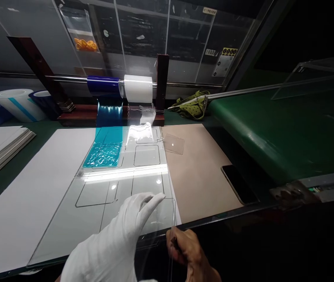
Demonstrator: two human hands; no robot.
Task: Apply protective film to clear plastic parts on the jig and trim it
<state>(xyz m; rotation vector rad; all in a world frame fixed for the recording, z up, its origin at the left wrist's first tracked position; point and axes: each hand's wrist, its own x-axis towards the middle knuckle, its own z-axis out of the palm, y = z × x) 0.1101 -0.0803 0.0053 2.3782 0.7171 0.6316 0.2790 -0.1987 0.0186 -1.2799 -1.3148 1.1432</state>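
Clear, glossy acrylic sheet with cut outlines, held flat under gloved left hand. Pinched at near edge by bare right hand. Bare brown board just right, phone near its edge.

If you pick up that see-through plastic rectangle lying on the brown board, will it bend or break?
The clear rectangle looks thin and flat, so it is probably light. Its straight edges and rounded corners suggest stiff plastic, likely to flex little. The shiny surface could be slippery.
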